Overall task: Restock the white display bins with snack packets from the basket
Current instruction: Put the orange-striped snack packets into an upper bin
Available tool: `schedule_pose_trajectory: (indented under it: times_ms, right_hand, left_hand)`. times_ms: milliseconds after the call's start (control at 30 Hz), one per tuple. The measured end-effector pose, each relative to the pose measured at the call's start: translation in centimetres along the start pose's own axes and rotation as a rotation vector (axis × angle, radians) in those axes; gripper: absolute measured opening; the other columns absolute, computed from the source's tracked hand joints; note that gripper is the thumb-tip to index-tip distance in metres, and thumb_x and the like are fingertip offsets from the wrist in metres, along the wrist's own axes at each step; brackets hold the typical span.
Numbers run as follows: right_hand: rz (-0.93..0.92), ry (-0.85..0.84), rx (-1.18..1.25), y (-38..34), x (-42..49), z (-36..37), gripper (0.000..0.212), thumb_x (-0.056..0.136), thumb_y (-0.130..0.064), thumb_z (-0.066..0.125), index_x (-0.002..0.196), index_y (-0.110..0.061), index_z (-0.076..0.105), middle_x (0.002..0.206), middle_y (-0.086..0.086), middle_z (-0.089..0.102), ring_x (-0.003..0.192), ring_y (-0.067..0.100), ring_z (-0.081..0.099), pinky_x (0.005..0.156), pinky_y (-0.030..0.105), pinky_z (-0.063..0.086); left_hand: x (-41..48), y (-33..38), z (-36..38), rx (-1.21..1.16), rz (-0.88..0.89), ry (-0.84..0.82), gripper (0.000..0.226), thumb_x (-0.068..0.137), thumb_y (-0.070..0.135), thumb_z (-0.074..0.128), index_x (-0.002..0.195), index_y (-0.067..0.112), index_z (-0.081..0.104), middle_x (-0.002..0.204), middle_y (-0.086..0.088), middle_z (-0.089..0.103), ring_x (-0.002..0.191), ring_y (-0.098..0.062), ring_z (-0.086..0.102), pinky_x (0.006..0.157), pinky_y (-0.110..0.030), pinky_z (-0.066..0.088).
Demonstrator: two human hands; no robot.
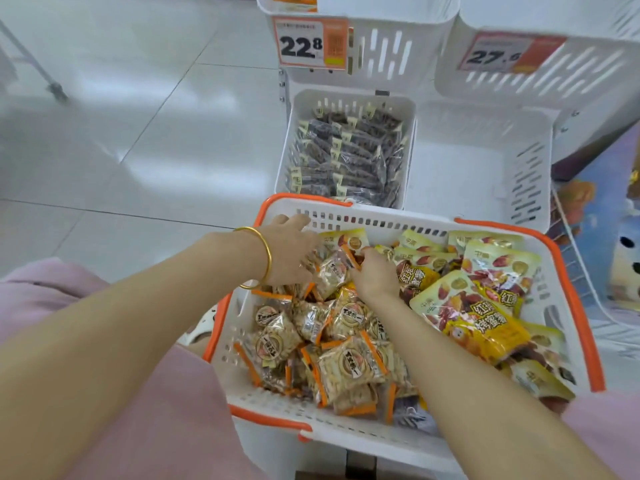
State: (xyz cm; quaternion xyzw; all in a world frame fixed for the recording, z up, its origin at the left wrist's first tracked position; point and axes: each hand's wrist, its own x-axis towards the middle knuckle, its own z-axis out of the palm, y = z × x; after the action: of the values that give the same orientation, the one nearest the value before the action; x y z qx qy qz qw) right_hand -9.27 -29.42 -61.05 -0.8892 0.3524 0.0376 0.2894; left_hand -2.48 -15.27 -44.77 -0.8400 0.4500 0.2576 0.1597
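While the basket is seen heaped with snack packets, most of the restocking is judged undone. One white bin is filled with dark packets; the neighbouring bin is shown without any. At the basket's far end the right hand is curled onto an orange-edged packet. The left hand is dug in beside it, and its grip cannot be told. The yellow packets are left lying.

The glossy tiled floor (thin dark joints) carried a metal stand's foot and the white display bins.
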Motion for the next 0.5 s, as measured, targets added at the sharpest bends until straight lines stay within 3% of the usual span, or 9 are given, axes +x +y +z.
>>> schedule_pose_trajectory:
  times_ms: [67, 133, 167, 233, 300, 367, 433, 500]
  right_hand:
    - [0.023, -0.013, -0.04, 0.0, 0.1, 0.4, 0.016, 0.089, -0.03, 0.062, 0.088, -0.015, 0.062, 0.091, 0.006, 0.064, 0.104, 0.032, 0.056, 0.081, 0.038, 0.051]
    - [-0.023, -0.027, -0.052, 0.4, 0.0, 0.5, 0.035, 0.089, -0.028, 0.062, 0.058, -0.016, 0.052, 0.063, 0.003, 0.055, 0.084, 0.031, 0.06, 0.073, 0.035, 0.051]
    - [-0.055, -0.005, -0.002, 0.4, -0.2, 0.0, 0.039, 0.089, -0.025, 0.06, 0.054, -0.014, 0.048, 0.058, 0.002, 0.051, 0.073, 0.028, 0.058, 0.068, 0.033, 0.049]
    - [-0.098, 0.075, 0.199, 0.5, -0.9, -1.7, 0.034, 0.091, -0.019, 0.057, 0.06, -0.005, 0.055, 0.059, 0.005, 0.05, 0.061, 0.023, 0.05, 0.059, 0.03, 0.037]
    - [-0.075, 0.105, 0.438, 0.5, -1.7, -4.3, 0.029, 0.094, -0.018, 0.053, 0.075, 0.002, 0.061, 0.067, 0.01, 0.053, 0.061, 0.02, 0.046, 0.059, 0.031, 0.032]
    - [-0.016, -0.047, 0.625, 1.0, -2.5, -6.3, 0.022, 0.094, -0.018, 0.054, 0.081, -0.002, 0.062, 0.076, 0.009, 0.056, 0.068, 0.019, 0.049, 0.064, 0.032, 0.039]
    - [0.005, -0.283, 0.534, 1.6, -3.0, -6.4, 0.02, 0.092, -0.02, 0.058, 0.078, -0.006, 0.061, 0.075, 0.006, 0.057, 0.068, 0.017, 0.051, 0.064, 0.033, 0.045]
    - [-0.07, -0.413, 0.219, 2.0, -3.4, -4.6, 0.026, 0.093, -0.021, 0.057, 0.071, -0.009, 0.051, 0.069, 0.004, 0.048, 0.061, 0.015, 0.044, 0.056, 0.026, 0.036]
  left_hand:
    - [0.2, -0.1, -0.2, 0.014, 0.003, 0.022, 0.058, 0.093, 0.042, 0.046, 0.144, 0.022, 0.026, 0.152, -0.009, 0.01, 0.137, -0.033, 0.018, 0.11, -0.044, 0.029]
    - [0.4, 0.0, -0.5, 0.021, 0.015, 0.05, 0.058, 0.093, 0.043, 0.046, 0.143, 0.02, 0.028, 0.15, -0.01, 0.013, 0.136, -0.032, 0.021, 0.11, -0.044, 0.029]
    - [0.5, 0.1, -0.5, 0.022, 0.024, 0.055, 0.057, 0.093, 0.044, 0.045, 0.142, 0.02, 0.029, 0.15, -0.009, 0.014, 0.136, -0.032, 0.021, 0.11, -0.044, 0.029]
    - [0.8, 0.4, -0.7, 0.012, 0.045, 0.042, 0.057, 0.093, 0.044, 0.045, 0.143, 0.02, 0.028, 0.15, -0.009, 0.014, 0.136, -0.033, 0.021, 0.109, -0.043, 0.029]
    - [0.9, 0.7, -1.0, -0.018, 0.062, 0.025, 0.058, 0.093, 0.044, 0.045, 0.144, 0.022, 0.026, 0.151, -0.008, 0.012, 0.138, -0.033, 0.019, 0.11, -0.044, 0.027]
    - [0.9, 0.8, -1.2, -0.055, 0.077, 0.015, 0.058, 0.094, 0.044, 0.045, 0.144, 0.024, 0.026, 0.152, -0.007, 0.011, 0.139, -0.033, 0.016, 0.111, -0.045, 0.026]
    - [0.8, 0.8, -1.3, -0.081, 0.08, 0.004, 0.058, 0.094, 0.043, 0.045, 0.145, 0.026, 0.024, 0.153, -0.006, 0.01, 0.14, -0.032, 0.014, 0.112, -0.045, 0.024]
    - [0.7, 1.0, -1.3, -0.089, 0.077, -0.006, 0.059, 0.094, 0.043, 0.044, 0.146, 0.026, 0.021, 0.154, -0.005, 0.007, 0.142, -0.032, 0.01, 0.112, -0.043, 0.02]
